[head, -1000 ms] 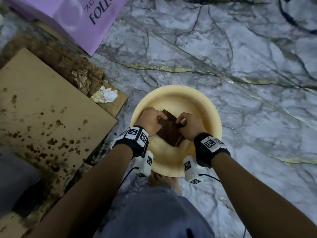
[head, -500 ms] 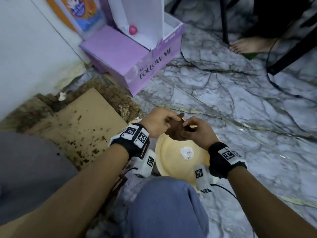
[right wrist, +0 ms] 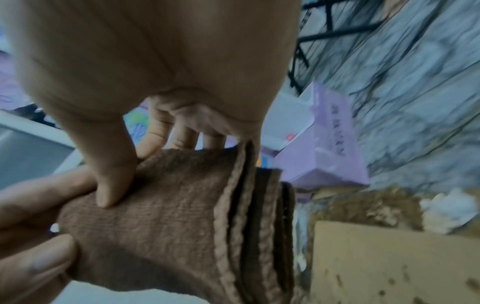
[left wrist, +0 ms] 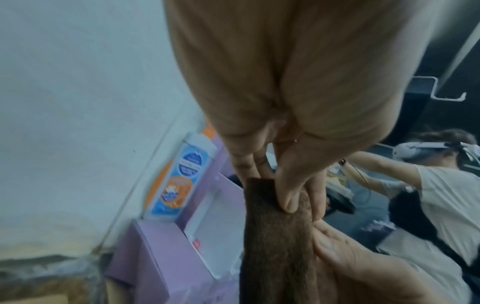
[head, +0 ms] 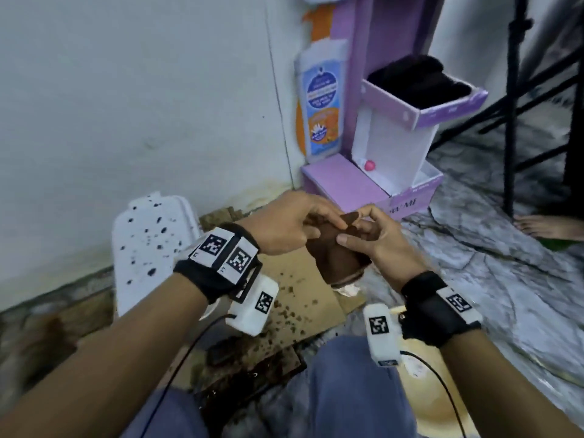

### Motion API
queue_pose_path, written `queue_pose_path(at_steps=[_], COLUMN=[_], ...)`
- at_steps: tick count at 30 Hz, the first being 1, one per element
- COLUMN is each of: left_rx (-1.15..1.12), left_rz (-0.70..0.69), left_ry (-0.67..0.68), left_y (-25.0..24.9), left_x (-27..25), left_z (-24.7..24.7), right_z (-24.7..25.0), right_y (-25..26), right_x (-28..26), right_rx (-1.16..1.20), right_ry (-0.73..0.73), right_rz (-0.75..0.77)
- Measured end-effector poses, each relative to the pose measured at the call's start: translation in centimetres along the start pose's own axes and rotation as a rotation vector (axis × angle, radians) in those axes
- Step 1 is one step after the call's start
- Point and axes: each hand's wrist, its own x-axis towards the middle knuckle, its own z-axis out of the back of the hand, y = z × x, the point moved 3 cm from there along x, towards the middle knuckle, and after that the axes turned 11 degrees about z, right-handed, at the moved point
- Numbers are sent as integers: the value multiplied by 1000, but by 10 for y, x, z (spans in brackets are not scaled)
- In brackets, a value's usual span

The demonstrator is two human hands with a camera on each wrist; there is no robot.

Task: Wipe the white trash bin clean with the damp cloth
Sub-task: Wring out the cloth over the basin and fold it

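While both hands hold the cloth, the scene reads so:
Cloth: brown damp cloth [head: 335, 254], folded, hanging down.
Left hand [head: 284, 226]: pinches its top edge.
Right hand [head: 376, 241]: pinches it too.
Bin: white trash bin [head: 148, 248], spotted, standing tall left of the cloth, nearer the left hand.
Writing: purple box [head: 407, 205] behind the cloth, letters blurred.

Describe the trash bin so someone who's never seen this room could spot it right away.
Start at the white wall on the left. At its foot, beside the stained cardboard, stands the white trash bin. Unlike anything nearby, its pale surface is spattered with dark spots.
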Motion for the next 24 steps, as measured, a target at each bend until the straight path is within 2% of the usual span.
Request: queue_pose_path(at_steps=[3,6,11,18,21,24], left_rx=[-105,-223,-265,-177,-169,-237], left_rz=[103,241,446,589,603,555], left_ry=[-116,-250,-293,-164,-187,-254], left_y=[27,63,118,160,171,173], left_x=[-49,-99,-158,-197,-200,-198], left_z=[41,75,96,87,81,77], right_z=[-58,-118,-193,-241,-243,-240], right_y=[7,6,-8,-40,-52,-59], right_x=[17,29,31,16,11,8], right_rx=[8,54,75,18,26,40], right_ry=[87,176,334,465,468,435], right_rz=[52,41,7,-70,-128,-212])
